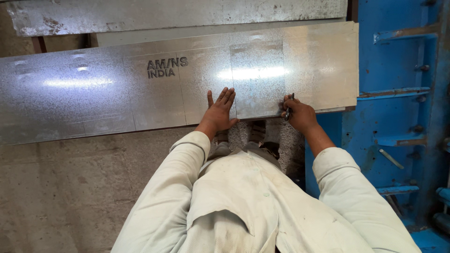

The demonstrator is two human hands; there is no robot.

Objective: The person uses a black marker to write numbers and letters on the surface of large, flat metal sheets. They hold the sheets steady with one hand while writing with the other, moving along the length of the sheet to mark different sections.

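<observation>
Head view
Metal sheet (140, 89): long, shiny, across the frame's upper half.
Left hand (219, 112): flat, fingers spread, pressing the sheet's lower edge at centre.
Right hand (300, 115): closed around a dark marker (289, 107) at the sheet's edge.
Blue machine frame (398, 93): right side.

Two hands (219, 112); one pen (288, 107); two metal sheets (140, 89); one blue machine (398, 117)

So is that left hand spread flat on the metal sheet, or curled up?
Spread flat: the left hand lies palm down, fingers straight, on the shiny metal sheet.
</observation>
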